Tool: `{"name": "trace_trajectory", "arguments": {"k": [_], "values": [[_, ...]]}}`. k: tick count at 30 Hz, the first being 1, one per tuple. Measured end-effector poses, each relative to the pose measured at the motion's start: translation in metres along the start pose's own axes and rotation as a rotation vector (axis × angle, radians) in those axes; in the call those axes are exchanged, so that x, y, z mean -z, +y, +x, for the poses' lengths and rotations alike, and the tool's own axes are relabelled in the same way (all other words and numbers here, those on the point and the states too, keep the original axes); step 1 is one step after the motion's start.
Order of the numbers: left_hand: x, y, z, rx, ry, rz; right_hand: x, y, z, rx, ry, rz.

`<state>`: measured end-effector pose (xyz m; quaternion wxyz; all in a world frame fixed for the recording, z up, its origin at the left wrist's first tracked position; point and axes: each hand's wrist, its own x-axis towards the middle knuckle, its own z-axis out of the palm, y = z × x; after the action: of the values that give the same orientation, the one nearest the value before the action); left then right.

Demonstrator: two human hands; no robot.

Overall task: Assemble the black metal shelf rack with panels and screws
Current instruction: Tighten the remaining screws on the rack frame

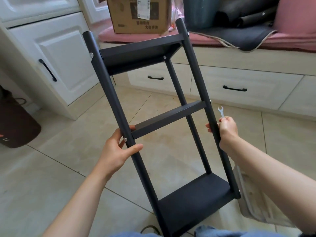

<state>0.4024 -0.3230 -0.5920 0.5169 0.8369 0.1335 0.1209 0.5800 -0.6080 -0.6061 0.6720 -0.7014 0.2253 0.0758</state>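
The rack (164,120) looks nearly built: three panels sit between the posts and screw heads show at most joints, so the step in hand seems to be checking or tightening the last screws. It is held tilted over the tiled floor (68,168), its near panel (193,200) low by the person's lap and its far panel (136,53) toward the drawers.

The left hand (118,151) reaches in from the near left, fingers and thumb wrapped round the left post (109,93) just beside a screw (125,139) at the middle panel (169,117).

The right hand (225,129) comes from the near right, grasping the right post (201,93) while pinching a small wrench (221,111) that points up and away.

Next, the wrench likely needs bringing to a joint, perhaps the screw on the right post by the middle panel, with the left hand steadying the frame.

Farther off, a cardboard box (138,16) sits on a pink cushion (205,37).
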Motion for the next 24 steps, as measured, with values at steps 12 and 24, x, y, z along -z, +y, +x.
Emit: {"name": "trace_trajectory", "arguments": {"k": [12,24], "values": [[0.003,-0.002,0.041,0.110,0.024,0.047,0.011,-0.019,-0.015,-0.125,0.001,0.212],[-0.003,0.012,0.049,0.277,0.149,-0.038,0.022,-0.032,-0.071,-0.046,-0.075,0.326]]}}
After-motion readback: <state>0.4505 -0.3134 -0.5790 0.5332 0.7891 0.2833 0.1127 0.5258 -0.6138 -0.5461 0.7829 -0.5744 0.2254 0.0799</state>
